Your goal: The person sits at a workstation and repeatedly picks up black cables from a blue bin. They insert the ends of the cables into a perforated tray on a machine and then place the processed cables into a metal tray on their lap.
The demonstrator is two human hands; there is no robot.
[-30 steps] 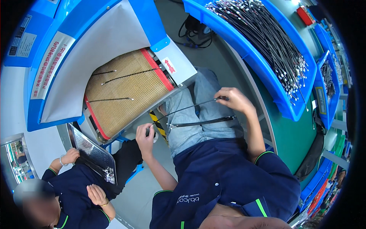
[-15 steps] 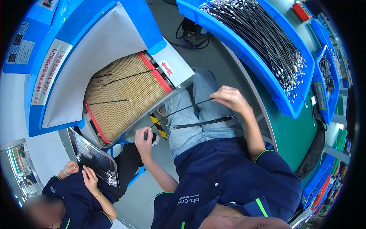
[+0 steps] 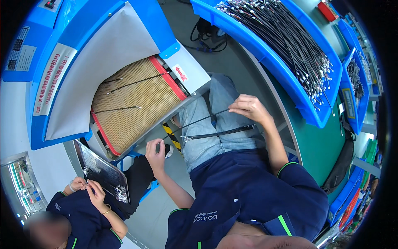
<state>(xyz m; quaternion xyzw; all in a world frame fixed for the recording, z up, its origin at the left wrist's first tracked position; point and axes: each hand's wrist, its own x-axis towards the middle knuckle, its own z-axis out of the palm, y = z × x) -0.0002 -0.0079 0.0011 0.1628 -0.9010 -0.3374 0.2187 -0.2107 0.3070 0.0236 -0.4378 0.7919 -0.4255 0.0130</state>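
Note:
A thin black cable is stretched between my two hands above my lap. My left hand pinches its lower left end, and my right hand pinches the upper right end. Below it, a small bundle of black cables lies across my jeans. Left of the held cable is a tan mesh conveyor belt with red edges. Three black cables rest apart on the belt, among them a long one near its far side and another nearer me.
The blue-and-white machine hoods the belt. A large blue bin full of black cables stands on the green table at right, with smaller blue bins beyond. At lower left, a co-worker sits by a metal tray of cables.
The cables on the belt have shifted slightly up and left, toward the hood. My hands hold the cable almost unmoved. The co-worker's hands have come together.

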